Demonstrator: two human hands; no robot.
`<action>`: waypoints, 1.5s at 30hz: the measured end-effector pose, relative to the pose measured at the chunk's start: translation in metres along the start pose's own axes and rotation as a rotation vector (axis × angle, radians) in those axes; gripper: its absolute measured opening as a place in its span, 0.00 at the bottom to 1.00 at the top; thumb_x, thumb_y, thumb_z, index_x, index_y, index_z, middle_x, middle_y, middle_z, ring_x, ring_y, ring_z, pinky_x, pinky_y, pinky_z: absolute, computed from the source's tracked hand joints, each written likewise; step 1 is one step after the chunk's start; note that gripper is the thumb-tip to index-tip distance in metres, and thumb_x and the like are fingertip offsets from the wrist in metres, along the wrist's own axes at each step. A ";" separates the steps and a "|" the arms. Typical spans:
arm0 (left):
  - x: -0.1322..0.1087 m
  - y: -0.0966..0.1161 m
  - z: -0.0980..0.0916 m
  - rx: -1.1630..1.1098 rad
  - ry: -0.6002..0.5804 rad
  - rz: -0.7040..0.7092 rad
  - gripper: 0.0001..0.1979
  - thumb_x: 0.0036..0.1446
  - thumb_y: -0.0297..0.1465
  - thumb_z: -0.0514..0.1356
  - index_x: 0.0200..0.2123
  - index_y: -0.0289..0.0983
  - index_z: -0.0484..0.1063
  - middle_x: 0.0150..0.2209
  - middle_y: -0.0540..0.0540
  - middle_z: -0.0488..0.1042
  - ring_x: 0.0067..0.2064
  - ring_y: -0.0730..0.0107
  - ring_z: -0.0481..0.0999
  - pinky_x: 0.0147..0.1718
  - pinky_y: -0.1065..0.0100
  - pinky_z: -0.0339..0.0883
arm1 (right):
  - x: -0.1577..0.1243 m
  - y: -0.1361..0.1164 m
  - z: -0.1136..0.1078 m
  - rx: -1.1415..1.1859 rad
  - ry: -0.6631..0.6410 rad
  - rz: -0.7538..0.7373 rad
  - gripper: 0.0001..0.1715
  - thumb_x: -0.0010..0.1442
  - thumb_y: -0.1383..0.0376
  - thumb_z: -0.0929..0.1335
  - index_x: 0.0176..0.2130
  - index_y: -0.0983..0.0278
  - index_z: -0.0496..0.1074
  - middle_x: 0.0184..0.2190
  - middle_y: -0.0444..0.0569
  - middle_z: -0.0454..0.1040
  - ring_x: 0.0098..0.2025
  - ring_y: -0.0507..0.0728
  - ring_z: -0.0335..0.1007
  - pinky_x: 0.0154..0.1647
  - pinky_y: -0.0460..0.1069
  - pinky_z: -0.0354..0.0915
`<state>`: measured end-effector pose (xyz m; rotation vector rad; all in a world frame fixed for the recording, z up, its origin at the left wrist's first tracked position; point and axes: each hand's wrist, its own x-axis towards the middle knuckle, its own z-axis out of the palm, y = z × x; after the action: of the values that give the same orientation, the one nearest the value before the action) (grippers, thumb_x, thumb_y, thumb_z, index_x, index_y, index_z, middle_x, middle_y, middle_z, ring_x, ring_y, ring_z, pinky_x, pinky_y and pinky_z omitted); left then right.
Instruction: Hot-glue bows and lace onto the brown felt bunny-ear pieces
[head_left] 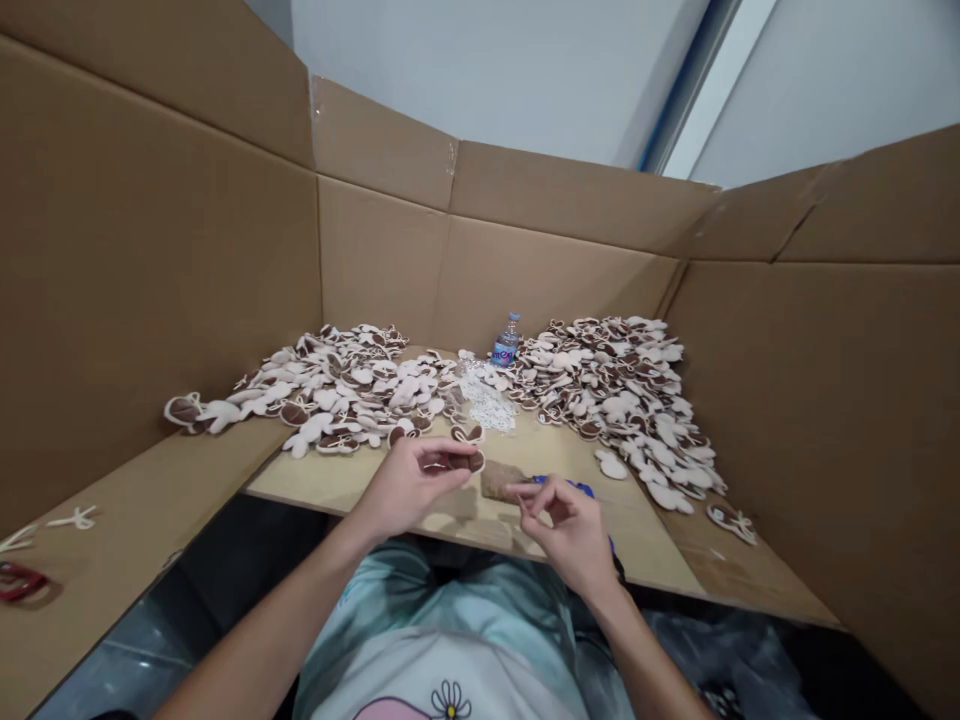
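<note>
Left hand [411, 487] pinches a small brown-and-cream felt cutout [459, 461] at its 1 o'clock (light, floppy stuff, so grip it by the edge). Hands apart; the right hand [559, 531] has fingertips together on nothing I can make out, a blue scrap [564, 487] at its 12 o'clock.

Wood of the tabletop [480, 515] shows around the left hand [416, 485] and right hand [559, 525], with a brown pad [502, 480] and a blue object [570, 487] lying between them. Farther up the frame, heaps of felt cutouts [337, 385] and [615, 390] bar both sides, leaving a narrow gap at centre, partly filled by white lace [484, 400]. Cardboard walls [165, 260] close off the left, right and back.
</note>
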<state>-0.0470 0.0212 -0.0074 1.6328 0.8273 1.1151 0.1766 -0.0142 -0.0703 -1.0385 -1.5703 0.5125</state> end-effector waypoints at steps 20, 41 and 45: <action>-0.014 0.019 0.012 -0.053 -0.034 0.020 0.13 0.49 0.28 0.70 0.41 0.39 0.81 0.45 0.45 0.83 0.45 0.65 0.82 0.46 0.66 0.76 | 0.003 -0.011 -0.001 0.178 0.169 0.044 0.10 0.51 0.65 0.77 0.30 0.61 0.72 0.31 0.49 0.82 0.36 0.58 0.81 0.39 0.50 0.75; -0.022 0.014 0.028 0.174 0.041 0.289 0.11 0.47 0.30 0.72 0.37 0.41 0.83 0.35 0.47 0.80 0.38 0.67 0.78 0.39 0.69 0.72 | -0.015 -0.059 0.004 0.291 0.203 -0.024 0.11 0.52 0.71 0.75 0.33 0.61 0.71 0.28 0.44 0.77 0.32 0.53 0.77 0.34 0.47 0.73; -0.024 0.013 0.030 0.180 0.017 0.277 0.09 0.49 0.29 0.71 0.36 0.42 0.83 0.34 0.47 0.80 0.37 0.67 0.77 0.37 0.69 0.71 | -0.015 -0.059 0.005 0.268 0.194 -0.049 0.11 0.53 0.70 0.75 0.33 0.61 0.71 0.28 0.45 0.78 0.32 0.54 0.77 0.33 0.49 0.74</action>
<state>-0.0273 -0.0139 -0.0058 1.9342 0.7450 1.2763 0.1511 -0.0557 -0.0340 -0.8180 -1.3121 0.5552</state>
